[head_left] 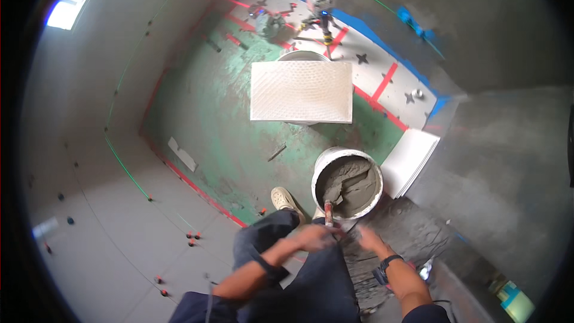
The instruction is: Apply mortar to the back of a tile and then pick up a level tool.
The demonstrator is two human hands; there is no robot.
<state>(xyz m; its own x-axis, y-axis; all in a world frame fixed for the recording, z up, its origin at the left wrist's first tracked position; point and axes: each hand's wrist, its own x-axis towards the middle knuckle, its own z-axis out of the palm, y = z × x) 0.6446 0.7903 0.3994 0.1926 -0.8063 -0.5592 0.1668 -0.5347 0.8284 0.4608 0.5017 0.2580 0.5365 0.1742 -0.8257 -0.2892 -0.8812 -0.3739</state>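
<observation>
A white bucket [318, 173] of thick grey mortar [357, 182] stands in front of me, to the right of my feet. The reddish handle of a tool, perhaps a trowel [328, 212], leans out over its near rim, with its head in the mortar. My left hand [315, 237] is just below that handle, smeared by motion, and I cannot see whether it touches it. To its right, my right hand [371, 240] is close to the bucket's near side, its fingers also blurred. Farther off, a pale tile [301, 91] with a textured face up lies across another bucket [304, 55].
A stack of white tiles [410, 161] leans right of the mortar bucket. A tripod-mounted device [323, 17] stands at the back by red-taped white floor tiles [365, 75]. On the green floor lie a pale strip [182, 154] and a thin dark piece [277, 152]. Small spacers dot the left wall.
</observation>
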